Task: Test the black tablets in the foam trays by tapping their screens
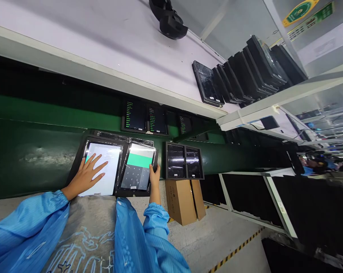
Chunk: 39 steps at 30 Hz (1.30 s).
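Two lit tablets lie side by side in a black tray (106,137) at the bench's near edge. Over the left tablet (110,178), which shows a mostly white screen, my left hand (90,174) is spread with fingers apart. The right tablet (138,167) shows a calculator with a green band and sits slightly tilted. My right hand (154,176) grips its right edge, thumb on the front; the other fingers are hidden behind it.
Right of my hand, another black tray (185,161) holds two dark tablets. Tablets with green text (134,115) rest on the green belt (46,106) behind. A shelf (103,79) above carries stacked tablets (245,76). A cardboard box (180,203) stands on the floor below.
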Each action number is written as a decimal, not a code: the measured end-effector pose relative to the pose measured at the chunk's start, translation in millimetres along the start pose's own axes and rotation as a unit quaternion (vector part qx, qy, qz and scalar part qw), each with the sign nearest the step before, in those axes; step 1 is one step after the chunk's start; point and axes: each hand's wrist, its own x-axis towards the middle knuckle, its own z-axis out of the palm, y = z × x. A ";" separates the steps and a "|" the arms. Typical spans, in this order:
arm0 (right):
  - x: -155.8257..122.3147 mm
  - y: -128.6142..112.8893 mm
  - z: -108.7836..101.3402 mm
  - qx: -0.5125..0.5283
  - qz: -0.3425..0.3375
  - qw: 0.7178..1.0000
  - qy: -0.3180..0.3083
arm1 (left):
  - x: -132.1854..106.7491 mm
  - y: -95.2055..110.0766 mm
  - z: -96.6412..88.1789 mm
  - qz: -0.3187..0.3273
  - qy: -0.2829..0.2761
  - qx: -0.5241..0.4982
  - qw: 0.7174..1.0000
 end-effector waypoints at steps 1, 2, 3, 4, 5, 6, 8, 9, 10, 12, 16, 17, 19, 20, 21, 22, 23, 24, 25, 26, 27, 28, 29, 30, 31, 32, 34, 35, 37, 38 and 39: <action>0.9 -2.4 1.0 -0.006 0.010 1.000 -0.002 | -1.7 -2.2 -0.6 -0.006 0.003 -0.002 1.000; 1.9 -4.8 2.4 -0.013 0.020 1.000 -0.003 | -3.5 -4.5 -1.1 -0.014 0.004 -0.002 1.000; 2.7 -7.2 4.3 -0.022 0.030 0.999 0.001 | -5.5 -6.9 -1.5 -0.023 0.006 0.000 1.000; 3.5 -9.5 6.6 -0.037 0.039 0.998 0.012 | -7.6 -9.2 -1.9 -0.032 0.008 0.002 0.999; 4.2 -11.6 9.3 -0.055 0.049 0.997 0.026 | -9.9 -11.5 -2.2 -0.040 0.010 0.004 0.999; 4.8 -13.4 12.2 -0.076 0.056 0.995 0.042 | -12.3 -13.5 -2.4 -0.048 0.011 0.005 0.999; 6.3 -15.8 17.7 -0.113 0.064 0.989 0.068 | -17.5 -17.3 -2.8 -0.061 0.014 0.004 0.998; 7.1 -16.3 19.6 -0.121 0.066 0.988 0.073 | -20.2 -19.2 -2.8 -0.069 0.016 0.003 0.998; 8.1 -16.2 20.7 -0.118 0.068 0.988 0.072 | -22.8 -21.1 -2.6 -0.078 0.019 0.000 0.997; 10.1 -14.8 19.8 -0.093 0.073 0.991 0.065 | -27.6 -25.5 -1.9 -0.107 0.035 -0.012 0.994; 10.7 -11.0 9.3 -0.039 0.064 0.997 0.025 | -31.8 -36.8 0.3 -0.179 0.084 -0.059 0.978; 9.2 -10.5 6.5 -0.034 0.058 0.998 0.015 | -31.6 -40.0 0.8 -0.196 0.092 -0.075 0.974; 3.8 -9.1 2.4 -0.026 0.046 0.999 0.007 | -29.9 -46.1 1.5 -0.230 0.098 -0.114 0.962; -0.1 -7.9 1.3 -0.020 0.032 0.999 0.010 | -28.9 -49.0 1.9 -0.245 0.098 -0.135 0.955; -4.5 -6.1 0.7 -0.012 0.010 1.000 0.016 | -28.0 -51.9 2.3 -0.258 0.096 -0.154 0.949; -9.1 -3.5 0.4 -0.004 -0.017 1.000 0.024 | -27.7 -54.7 2.8 -0.267 0.094 -0.169 0.944; -13.8 -0.1 0.2 0.001 -0.047 0.998 0.031 | -27.9 -57.6 3.3 -0.271 0.093 -0.180 0.941; -18.2 3.9 -0.2 0.002 -0.076 0.997 0.035 | -29.1 -60.4 4.0 -0.271 0.092 -0.185 0.940; -22.0 8.3 -1.0 0.000 -0.097 0.995 0.038 | -31.1 -63.2 4.7 -0.269 0.090 -0.186 0.941; -24.9 12.9 -2.4 -0.005 -0.103 0.994 0.042 | -34.1 -65.8 5.6 -0.268 0.086 -0.184 0.942; -26.9 17.3 -4.5 -0.009 -0.091 0.995 0.046 | -37.8 -68.1 6.7 -0.269 0.082 -0.181 0.942; -28.0 21.4 -7.1 -0.013 -0.066 0.996 0.051 | -41.9 -69.9 7.9 -0.273 0.076 -0.178 0.942; -28.2 24.9 -10.1 -0.016 -0.032 0.998 0.055 | -46.2 -71.2 9.2 -0.278 0.071 -0.176 0.942; -27.9 27.8 -13.1 -0.019 0.003 0.998 0.056 | -50.1 -72.0 10.7 -0.286 0.063 -0.175 0.940; -27.2 29.9 -15.7 -0.023 0.032 0.998 0.055 | -53.2 -72.3 12.2 -0.299 0.053 -0.175 0.937; -26.6 31.4 -17.5 -0.026 0.051 0.997 0.050 | -55.2 -72.3 13.7 -0.316 0.043 -0.176 0.931; -26.2 32.5 -18.3 -0.030 0.061 0.997 0.044 | -55.1 -72.7 16.4 -0.359 0.019 -0.182 0.915; -26.6 32.3 -17.5 -0.033 0.060 0.997 0.048 | -53.2 -73.4 17.2 -0.380 0.008 -0.191 0.905; -28.3 30.9 -15.7 -0.042 0.051 0.995 0.073 | -47.1 -76.6 17.6 -0.404 0.000 -0.228 0.886; -29.1 29.7 -15.6 -0.046 0.040 0.995 0.083 | -43.5 -78.9 17.0 -0.405 0.001 -0.250 0.879; -29.5 28.3 -16.6 -0.046 0.026 0.994 0.091 | -39.9 -81.5 15.9 -0.405 0.008 -0.270 0.873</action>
